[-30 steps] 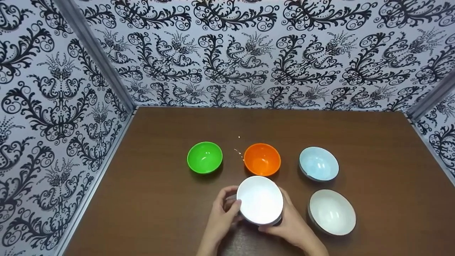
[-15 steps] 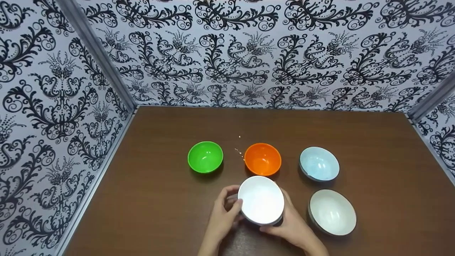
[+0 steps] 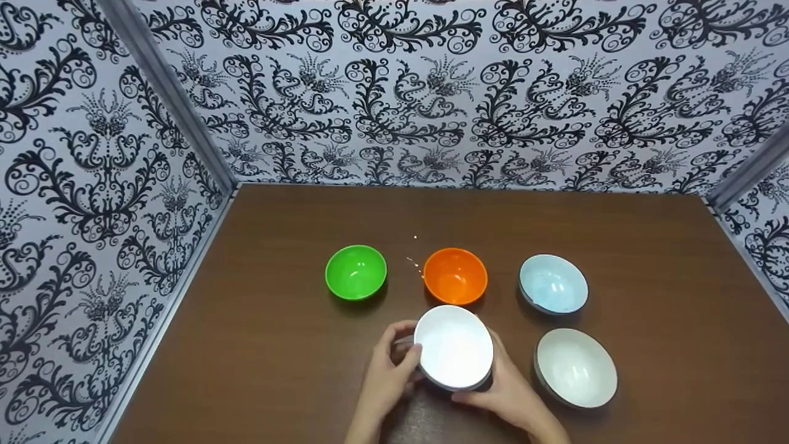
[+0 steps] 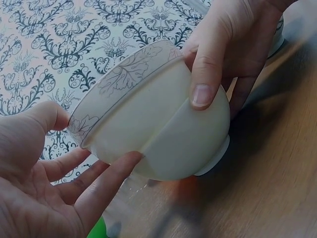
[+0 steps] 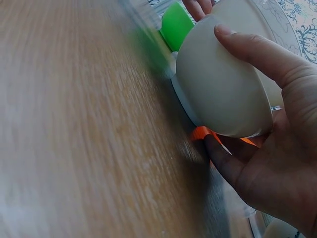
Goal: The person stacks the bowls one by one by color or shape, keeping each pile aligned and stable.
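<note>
A white bowl [image 3: 453, 348] is held between both hands close to the near side of the table, its inside facing up in the head view. On its left, my left hand [image 3: 388, 370] has the thumb at the rim and the fingers against the outer wall. My right hand [image 3: 508, 388] grips the opposite side, thumb on the outer wall. A band of leaf drawings runs below the rim of the bowl [image 4: 163, 134] in the left wrist view. Whether its foot touches the table cannot be told.
Beyond the hands stand a green bowl [image 3: 355, 272], an orange bowl [image 3: 455, 276] and a light blue bowl [image 3: 553, 283]. Right of the right hand is another whitish bowl [image 3: 576, 368]. Patterned walls [image 3: 431, 92] border the brown table [image 3: 277, 345].
The white bowl and both hands have shifted very slightly to the right in the head view. The grip and the other bowls look the same.
</note>
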`<state>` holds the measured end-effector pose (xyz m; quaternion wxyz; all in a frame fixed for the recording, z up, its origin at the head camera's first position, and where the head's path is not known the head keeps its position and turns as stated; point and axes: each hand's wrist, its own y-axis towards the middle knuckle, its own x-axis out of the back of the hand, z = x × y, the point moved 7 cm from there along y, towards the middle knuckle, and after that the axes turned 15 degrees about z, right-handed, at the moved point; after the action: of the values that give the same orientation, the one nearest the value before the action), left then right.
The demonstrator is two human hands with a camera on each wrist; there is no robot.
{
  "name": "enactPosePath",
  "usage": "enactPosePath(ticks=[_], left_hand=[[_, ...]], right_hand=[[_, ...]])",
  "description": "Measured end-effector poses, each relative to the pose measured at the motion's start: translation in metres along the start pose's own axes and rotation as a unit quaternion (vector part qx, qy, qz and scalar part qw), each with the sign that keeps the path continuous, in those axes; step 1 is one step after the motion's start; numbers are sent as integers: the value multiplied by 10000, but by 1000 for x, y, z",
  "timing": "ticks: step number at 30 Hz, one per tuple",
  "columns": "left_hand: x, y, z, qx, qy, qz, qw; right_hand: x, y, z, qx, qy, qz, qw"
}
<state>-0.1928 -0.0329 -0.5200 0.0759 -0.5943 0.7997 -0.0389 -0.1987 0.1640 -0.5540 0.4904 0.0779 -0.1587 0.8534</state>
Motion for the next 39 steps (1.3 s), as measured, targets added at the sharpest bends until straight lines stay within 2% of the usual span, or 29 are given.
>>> enactPosePath(ticks=[12,25,39], left_hand=[[0,3,8,-32,427,-244,9988],[-2,4,8,269,539,-295,9977],[0,4,9,296,692,-364,9965]], right_hand=[[2,-2,-8,-428,107,-114,9990],[3,-3,-9,-425,31,-111,9990],[3,-1,-14,-344,-62,-87,9994]])
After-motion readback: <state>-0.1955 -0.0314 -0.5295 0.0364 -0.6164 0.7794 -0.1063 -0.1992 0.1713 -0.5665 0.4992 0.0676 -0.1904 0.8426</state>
